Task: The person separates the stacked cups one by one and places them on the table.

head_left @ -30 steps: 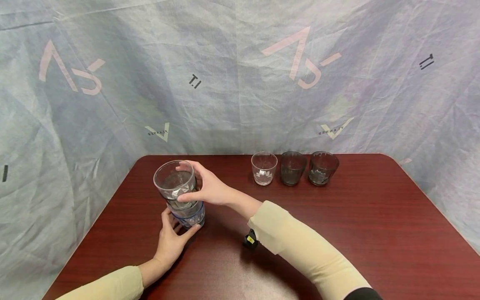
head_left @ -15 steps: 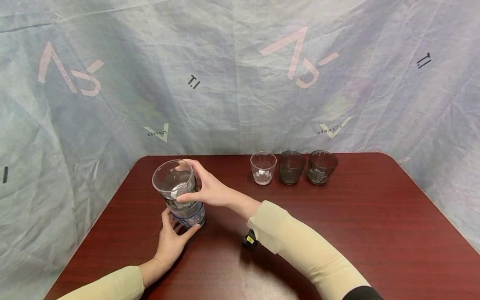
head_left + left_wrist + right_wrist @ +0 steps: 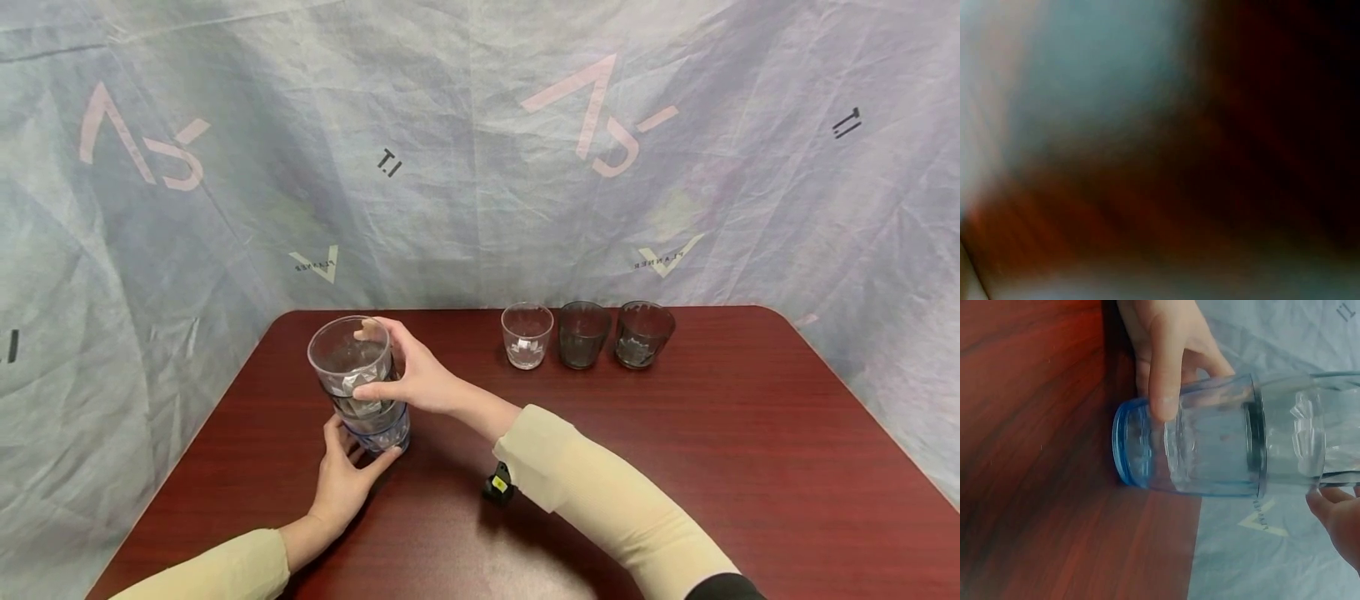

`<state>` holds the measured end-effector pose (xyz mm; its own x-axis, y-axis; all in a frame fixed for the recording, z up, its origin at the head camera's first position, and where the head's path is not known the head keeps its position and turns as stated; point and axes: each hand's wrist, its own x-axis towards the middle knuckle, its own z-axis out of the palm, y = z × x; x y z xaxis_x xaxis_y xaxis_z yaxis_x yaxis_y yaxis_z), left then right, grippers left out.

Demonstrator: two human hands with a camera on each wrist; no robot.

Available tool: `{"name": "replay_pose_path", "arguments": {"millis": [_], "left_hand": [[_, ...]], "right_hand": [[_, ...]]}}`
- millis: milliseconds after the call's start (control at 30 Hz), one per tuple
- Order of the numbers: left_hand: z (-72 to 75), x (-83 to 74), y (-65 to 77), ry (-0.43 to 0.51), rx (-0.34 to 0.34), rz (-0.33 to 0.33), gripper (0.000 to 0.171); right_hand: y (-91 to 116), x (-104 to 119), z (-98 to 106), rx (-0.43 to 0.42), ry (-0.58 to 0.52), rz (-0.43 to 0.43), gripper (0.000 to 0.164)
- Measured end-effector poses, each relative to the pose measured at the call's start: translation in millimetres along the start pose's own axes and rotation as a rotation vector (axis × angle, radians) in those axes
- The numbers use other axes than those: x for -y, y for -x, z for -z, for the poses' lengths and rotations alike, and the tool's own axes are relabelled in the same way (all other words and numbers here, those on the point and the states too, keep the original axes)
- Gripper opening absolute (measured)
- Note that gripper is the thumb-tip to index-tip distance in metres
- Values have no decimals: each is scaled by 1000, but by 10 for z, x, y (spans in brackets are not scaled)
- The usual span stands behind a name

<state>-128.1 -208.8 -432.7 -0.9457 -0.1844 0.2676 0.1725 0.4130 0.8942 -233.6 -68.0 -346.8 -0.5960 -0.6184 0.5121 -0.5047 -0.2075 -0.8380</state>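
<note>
A stack of several drinking glasses stands on the left part of the table, fitted into one another. At its bottom is a bluish glass [image 3: 1216, 450] with its base on the tabletop. My left hand [image 3: 339, 487] grips this lowest glass, thumb on the near side and fingers round the far side. Uppermost is a clear glass [image 3: 335, 367] with a faceted base. My right hand [image 3: 429, 375] holds the upper part of the stack from the right, its thumb across the front. Between top and bottom, a darker glass [image 3: 352, 407] shows. The left wrist view is too blurred for detail.
Toward the back of the reddish-brown table [image 3: 712, 467], right of the stack, stand a clear glass [image 3: 527, 337] and two dark grey glasses, one in the middle [image 3: 583, 337] and one at the right [image 3: 643, 337]. A printed grey cloth [image 3: 480, 167] hangs behind.
</note>
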Motion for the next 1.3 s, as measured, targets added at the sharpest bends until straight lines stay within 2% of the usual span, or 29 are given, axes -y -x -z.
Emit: {"name": "replay_pose_path", "arguments": {"millis": [167, 267, 433, 633, 767, 900, 1167, 1300], "left_hand": [[-2, -52, 5, 1, 3, -8, 82], [-12, 69, -16, -2, 0, -16, 85], [-23, 332, -74, -2, -8, 4, 89], [-23, 396, -78, 14, -27, -36, 88], [-25, 409, -74, 20, -34, -33, 88], [-28, 368, -65, 10, -38, -21, 88], [-18, 30, 9, -15, -42, -45, 83], [-23, -25, 14, -15, -38, -31, 81]], "right_hand": [[-17, 66, 3, -47, -62, 57, 82], [-32, 134, 25, -72, -86, 92, 83], [-12, 289, 99, -140, -126, 91, 83], [72, 431, 232, -243, -210, 87, 80], [179, 429, 364, -304, -252, 95, 78], [315, 357, 526, -353, -238, 58, 78], [633, 165, 852, -386, -109, -50, 78], [793, 79, 971, -390, -17, -133, 78]]}}
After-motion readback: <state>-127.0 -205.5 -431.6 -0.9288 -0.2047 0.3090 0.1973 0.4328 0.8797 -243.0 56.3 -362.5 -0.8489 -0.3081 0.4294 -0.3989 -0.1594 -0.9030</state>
